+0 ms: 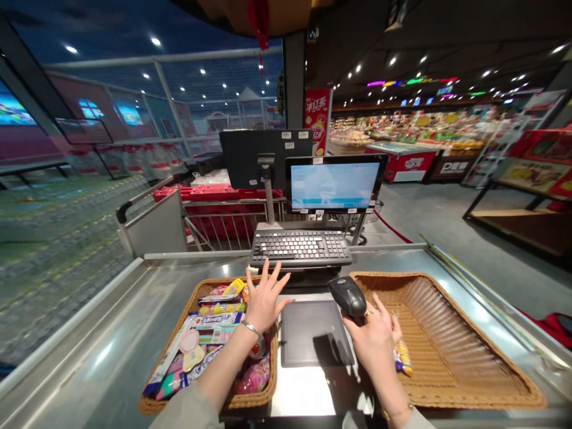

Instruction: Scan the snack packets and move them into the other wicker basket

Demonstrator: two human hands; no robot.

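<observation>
My left hand is spread open above the back right edge of the left wicker basket, its fingertips just short of the keyboard. Packaged sweets and snacks fill that basket. A black handheld barcode scanner is gripped in my right hand, its head tilted up and left over the grey pad. Under my right fingers, at the left side of the right wicker basket, a small yellow-and-purple sweet packet shows; I cannot tell whether my fingers touch it.
A metal checkout counter carries both baskets. Behind the keyboard stand a lit monitor and a second screen turned away. Beyond the counter are a cart with red crates, a red freezer and store shelves.
</observation>
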